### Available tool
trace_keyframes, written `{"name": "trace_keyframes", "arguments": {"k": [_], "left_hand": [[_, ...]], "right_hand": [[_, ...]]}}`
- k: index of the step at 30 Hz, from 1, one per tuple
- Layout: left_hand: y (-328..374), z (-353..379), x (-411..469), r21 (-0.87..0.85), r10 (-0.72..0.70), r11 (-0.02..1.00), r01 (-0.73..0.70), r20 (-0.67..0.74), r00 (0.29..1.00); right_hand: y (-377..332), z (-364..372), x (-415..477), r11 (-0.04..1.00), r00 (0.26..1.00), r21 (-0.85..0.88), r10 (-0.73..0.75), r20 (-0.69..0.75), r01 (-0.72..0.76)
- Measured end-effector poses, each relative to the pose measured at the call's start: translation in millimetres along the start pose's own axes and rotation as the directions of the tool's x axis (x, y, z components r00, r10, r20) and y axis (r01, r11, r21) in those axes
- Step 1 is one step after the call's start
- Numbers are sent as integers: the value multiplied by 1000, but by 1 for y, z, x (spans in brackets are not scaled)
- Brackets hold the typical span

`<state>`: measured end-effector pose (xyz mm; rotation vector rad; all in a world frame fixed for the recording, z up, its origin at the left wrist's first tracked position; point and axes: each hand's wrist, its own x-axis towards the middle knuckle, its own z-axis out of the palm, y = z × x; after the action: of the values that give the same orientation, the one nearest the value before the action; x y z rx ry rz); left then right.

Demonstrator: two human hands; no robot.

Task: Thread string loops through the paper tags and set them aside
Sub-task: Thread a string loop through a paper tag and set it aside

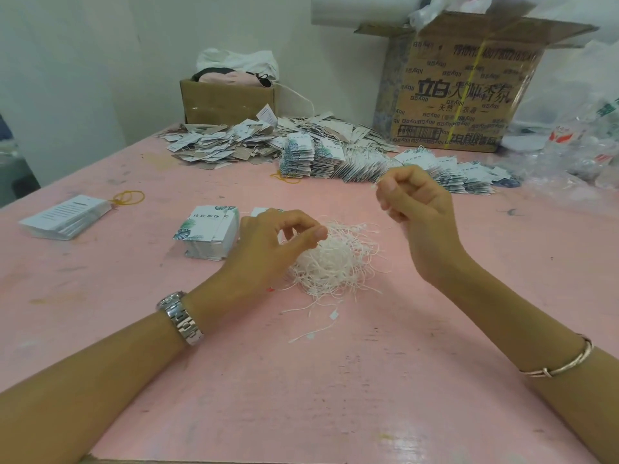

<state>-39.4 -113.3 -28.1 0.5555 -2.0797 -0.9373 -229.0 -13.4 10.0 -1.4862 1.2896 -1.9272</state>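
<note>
While right fingers [390, 189] pinch one string [381, 178], left fingers [316, 233] — loosely curled — touch the one pile [338, 262].

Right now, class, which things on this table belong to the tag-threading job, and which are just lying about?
Job: string pile; leaf-print tag stack; threaded tags heap; single string pinched by right hand.
Lying about: rubber bands; small box; large carton; plastic bags.

table [100, 296] pink | strings [338, 262] white | tags [209, 229] white, teal leaf print | rubber bands [129, 197] yellow
</note>
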Motion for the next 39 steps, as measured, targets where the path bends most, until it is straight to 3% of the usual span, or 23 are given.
{"name": "trace_keyframes", "arguments": {"k": [3,7,13,15,18,23,27,30,35,39], "left_hand": [[-2,-1,1,79,51,996,-48,-37,998],[-4,-1,2,84,26,996,-22,-49,998],[1,1,-3,91,58,994,-55,-29,998],[1,2,-3,88,45,995,-43,-19,999],[-2,1,-3,98,-17,995,15,15,1000],[-4,-1,1,103,-69,992,69,-3,998],[-1,-1,-5,200,-29,979,27,8,1000],[7,1,-8,248,65,966,-70,31,997],[20,3,-9,48,147,987,-154,124,981],[24,5,-9,-228,119,972,-62,244,962]], "right_hand": [[-2,0,0,998,997,4,-56,-59,56],[-3,3,-3,988,988,-5,-155,3,155],[-1,8,-7,977,978,-208,-3,207,47],[1,8,-7,972,983,-234,36,178,6],[-6,4,-3,991,999,-131,2,46,4],[-17,-9,5,990,977,0,-139,-163,141],[-18,-10,6,988,974,-25,-157,-161,155],[-18,-7,4,982,985,-113,-161,-56,153],[-17,3,-3,938,969,-262,-190,159,227],[-15,2,-3,928,971,-301,-178,161,220]]}}
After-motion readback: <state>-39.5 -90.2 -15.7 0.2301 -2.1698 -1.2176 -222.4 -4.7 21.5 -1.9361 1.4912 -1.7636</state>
